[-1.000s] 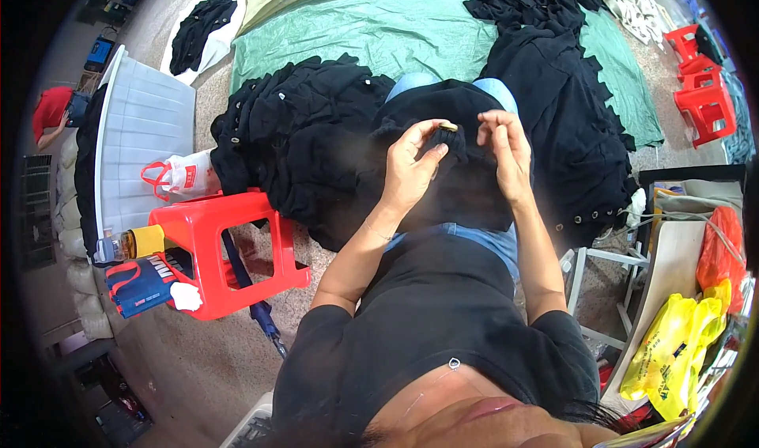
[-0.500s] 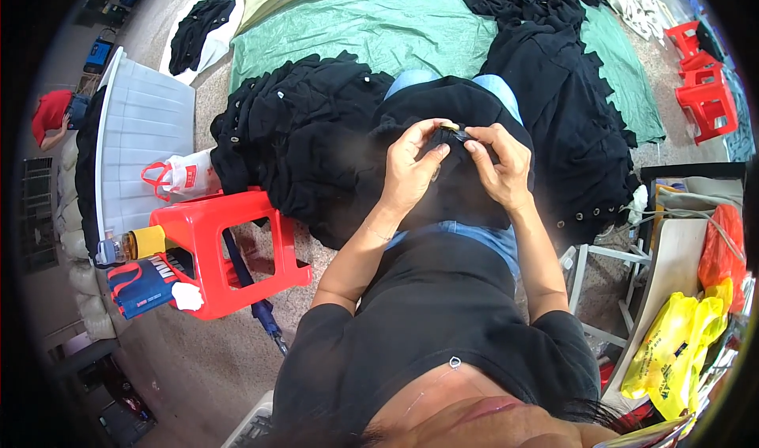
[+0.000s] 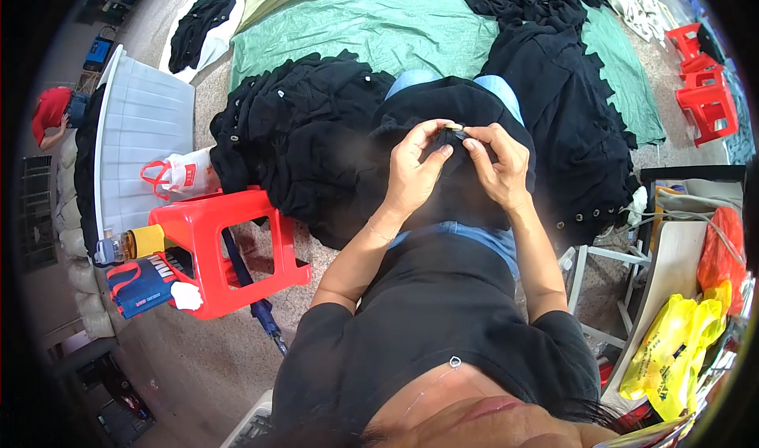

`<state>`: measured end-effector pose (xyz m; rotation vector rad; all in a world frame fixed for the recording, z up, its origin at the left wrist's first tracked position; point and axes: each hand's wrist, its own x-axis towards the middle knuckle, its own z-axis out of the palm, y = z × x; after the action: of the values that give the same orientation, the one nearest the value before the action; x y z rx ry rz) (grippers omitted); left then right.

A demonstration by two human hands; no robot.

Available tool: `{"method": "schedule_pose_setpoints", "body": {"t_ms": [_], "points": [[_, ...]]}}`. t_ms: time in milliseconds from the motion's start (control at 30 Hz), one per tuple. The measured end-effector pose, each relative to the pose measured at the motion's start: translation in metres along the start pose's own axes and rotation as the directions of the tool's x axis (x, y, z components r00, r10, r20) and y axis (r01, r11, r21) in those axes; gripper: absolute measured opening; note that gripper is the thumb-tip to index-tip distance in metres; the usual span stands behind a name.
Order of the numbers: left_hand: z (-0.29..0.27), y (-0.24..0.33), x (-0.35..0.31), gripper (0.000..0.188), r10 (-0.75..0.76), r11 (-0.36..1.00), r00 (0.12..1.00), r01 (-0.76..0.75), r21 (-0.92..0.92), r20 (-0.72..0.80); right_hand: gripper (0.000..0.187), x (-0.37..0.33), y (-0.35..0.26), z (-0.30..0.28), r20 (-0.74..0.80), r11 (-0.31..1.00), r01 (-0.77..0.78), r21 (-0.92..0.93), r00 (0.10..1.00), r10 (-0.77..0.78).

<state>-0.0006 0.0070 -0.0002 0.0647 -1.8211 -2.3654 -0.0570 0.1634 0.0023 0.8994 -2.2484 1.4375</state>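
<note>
A black garment [image 3: 466, 195] lies spread across my lap. My left hand [image 3: 414, 167] pinches a gathered bit of its black cloth between thumb and fingers. From the other side my right hand [image 3: 503, 163] closes its thumb and forefinger on the same bit. Between the fingertips shows a small yellowish, shiny piece [image 3: 454, 127] at the top of the cloth; its kind is too small to make out. Black garments with round metal buttons or eyelets are heaped to the left [image 3: 308, 132] and to the right [image 3: 553, 124] of my knees.
A green sheet [image 3: 356, 25] covers the floor ahead. At my left stand a red stool [image 3: 229, 211] with a bottle [image 3: 130, 244] and a blue bag [image 3: 146, 286], and a pale plastic bin [image 3: 146, 132]. To the right are a yellow bag [image 3: 672, 353] and red stools [image 3: 706, 104].
My left hand has shifted slightly to the right, closer to my right hand. The yellowish piece has turned a little between the fingertips. Both hands keep hold of the cloth.
</note>
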Motion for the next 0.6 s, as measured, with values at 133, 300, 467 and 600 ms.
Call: {"method": "schedule_pose_setpoints", "body": {"t_ms": [133, 300, 467, 600], "points": [[-0.003, 0.001, -0.001, 0.033, -0.063, 0.998, 0.998, 0.063, -0.005, 0.014, 0.009, -0.002, 0.002, 0.002, -0.016, 0.999, -0.020, 0.026, 1.000, 0.020], [-0.007, -0.004, 0.003, 0.035, -0.147, 0.987, 0.989, 0.146, -0.068, 0.004, 0.020, -0.007, 0.006, 0.009, 0.154, 0.346, -0.444, 0.826, 0.770, 0.620], [-0.009, 0.002, 0.007, 0.045, -0.171, 0.985, 0.980, 0.171, 0.007, 0.097, 0.013, 0.008, 0.009, 0.007, 0.206, 0.730, -0.460, 0.505, 0.886, 0.416], [-0.008, 0.010, -0.003, 0.049, 0.091, 0.914, 0.994, -0.109, 0.391, 0.062, 0.008, 0.023, 0.013, 0.011, -0.062, 0.707, -0.411, 0.576, 0.840, 0.539]]}}
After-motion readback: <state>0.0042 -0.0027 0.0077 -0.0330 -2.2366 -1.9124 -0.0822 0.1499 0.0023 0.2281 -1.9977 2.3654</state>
